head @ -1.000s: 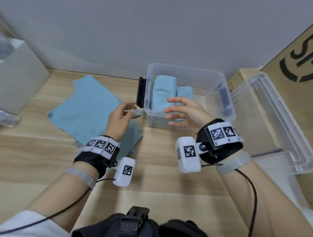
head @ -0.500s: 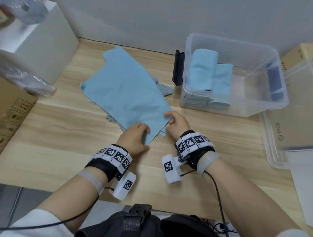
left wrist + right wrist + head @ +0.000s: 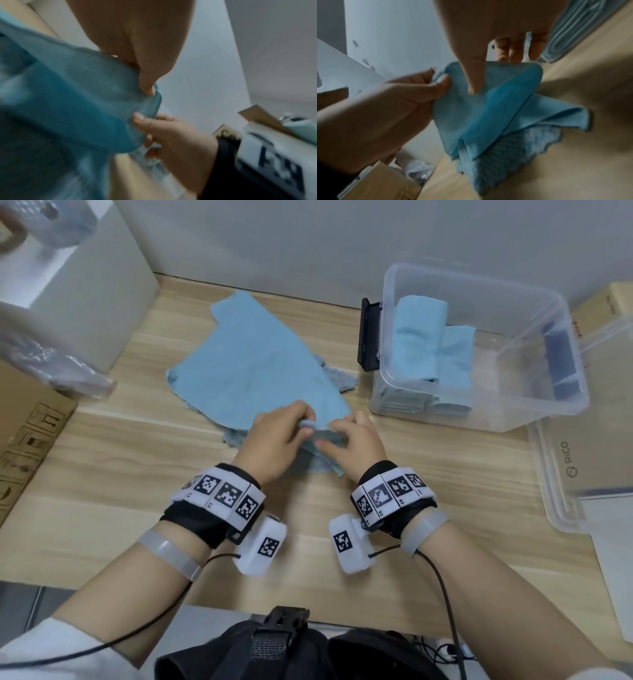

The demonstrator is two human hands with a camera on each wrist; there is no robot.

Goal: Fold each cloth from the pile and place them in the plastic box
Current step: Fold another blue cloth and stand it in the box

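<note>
Since the earlier frame, both hands had lifted the top cloth's (image 3: 253, 371) near corner: left hand (image 3: 274, 436) and right hand (image 3: 352, 445) pinching it. Folded cloths (image 3: 435, 344) lay boxed at upper right; the pile remained.

The head view is bright and evenly lit, with soft shadows under the wrists on the wooden table (image 3: 102, 508); its upper left corner smears into blur, and straight edges bow outward toward the frame's borders. Both wrist views are dim, grainy and motion-blurred (worst along their lower edges), with colours dulled and fine detail lost.
</note>
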